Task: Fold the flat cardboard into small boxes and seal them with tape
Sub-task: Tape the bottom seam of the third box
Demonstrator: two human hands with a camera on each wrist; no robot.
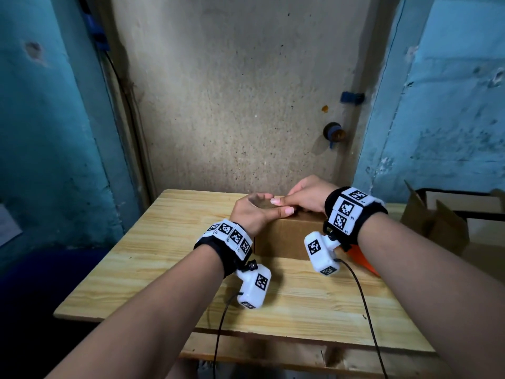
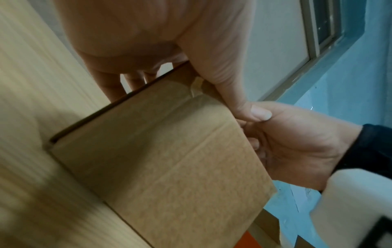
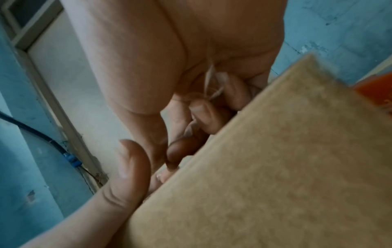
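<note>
Fingers (image 1: 281, 201) atop box (image 1: 284, 242), table (image 1: 164, 242) beneath

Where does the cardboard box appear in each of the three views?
Head: the cardboard box is at centre, on the wooden table, under both hands.
Left wrist: centre, running to the bottom edge.
Right wrist: lower right, blurred.
Shared landmark: the left hand's thumb by the box's top.
</note>
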